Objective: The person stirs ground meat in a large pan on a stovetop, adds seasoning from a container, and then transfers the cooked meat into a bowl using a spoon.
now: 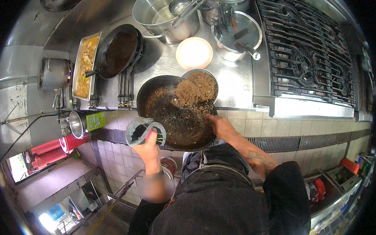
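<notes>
Before me a large dark wok (175, 126) is tipped over a round metal bowl (216, 87) on the steel counter. Brown crumbly food, like cooked ground meat (196, 88), lies across the wok's far right edge and in the bowl. My left hand (149, 147) is closed at the wok's near left side, with a bunched grey cloth or mitt (134, 131) around its grip; the handle itself is hidden. At the wok's right rim is my right hand (220, 126), its fingers against the edge and partly hidden. A pale round plate or lid (194, 53) lies beyond the bowl.
A large stockpot (163, 17) with a ladle and a water-filled pot (237, 35) holding utensils stand at the back. Gas burners (304, 65) are right. Left are stacked dark pans (119, 51) and a tray of yellow food (86, 67). Tiled floor with a drain grate (274, 145) lies below.
</notes>
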Tool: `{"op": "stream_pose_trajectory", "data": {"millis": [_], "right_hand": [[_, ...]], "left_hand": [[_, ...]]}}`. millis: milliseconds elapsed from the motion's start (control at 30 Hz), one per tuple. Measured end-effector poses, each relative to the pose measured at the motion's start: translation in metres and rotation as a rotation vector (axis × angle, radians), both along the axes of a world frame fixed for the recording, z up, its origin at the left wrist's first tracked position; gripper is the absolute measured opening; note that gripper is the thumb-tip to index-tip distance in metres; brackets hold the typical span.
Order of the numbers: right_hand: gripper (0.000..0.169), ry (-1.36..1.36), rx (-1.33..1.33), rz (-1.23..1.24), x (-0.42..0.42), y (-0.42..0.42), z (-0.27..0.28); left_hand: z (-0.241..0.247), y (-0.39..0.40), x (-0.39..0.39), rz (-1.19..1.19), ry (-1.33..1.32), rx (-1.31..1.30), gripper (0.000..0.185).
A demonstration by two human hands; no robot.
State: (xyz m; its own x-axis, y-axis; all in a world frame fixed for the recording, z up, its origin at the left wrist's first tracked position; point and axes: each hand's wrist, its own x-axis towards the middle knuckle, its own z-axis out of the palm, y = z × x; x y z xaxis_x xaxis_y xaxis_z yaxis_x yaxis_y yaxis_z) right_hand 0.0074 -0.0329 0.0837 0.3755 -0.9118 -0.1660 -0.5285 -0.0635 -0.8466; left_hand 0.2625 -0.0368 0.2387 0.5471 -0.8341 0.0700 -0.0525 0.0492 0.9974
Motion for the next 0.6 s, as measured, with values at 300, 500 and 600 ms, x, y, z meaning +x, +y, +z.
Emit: {"op": "stream_pose_trajectory", "data": {"millis": [300, 500, 600], "right_hand": [[0.038, 0.303, -0.069, -0.092, -0.046, -0.02, -0.01], [0.037, 0.335, -0.052, -0.125, -0.055, -0.025, 0.006], [0.042, 0.241, -0.063, -0.085, -0.05, -0.018, 0.008]], "left_hand": [[0.004, -0.002, 0.0, -0.016, -0.066, 0.043, 0.045], [0.008, 0.001, 0.004, -0.052, -0.126, 0.03, 0.042], [0.01, 0.002, 0.004, -0.052, -0.095, 0.015, 0.042]]}}
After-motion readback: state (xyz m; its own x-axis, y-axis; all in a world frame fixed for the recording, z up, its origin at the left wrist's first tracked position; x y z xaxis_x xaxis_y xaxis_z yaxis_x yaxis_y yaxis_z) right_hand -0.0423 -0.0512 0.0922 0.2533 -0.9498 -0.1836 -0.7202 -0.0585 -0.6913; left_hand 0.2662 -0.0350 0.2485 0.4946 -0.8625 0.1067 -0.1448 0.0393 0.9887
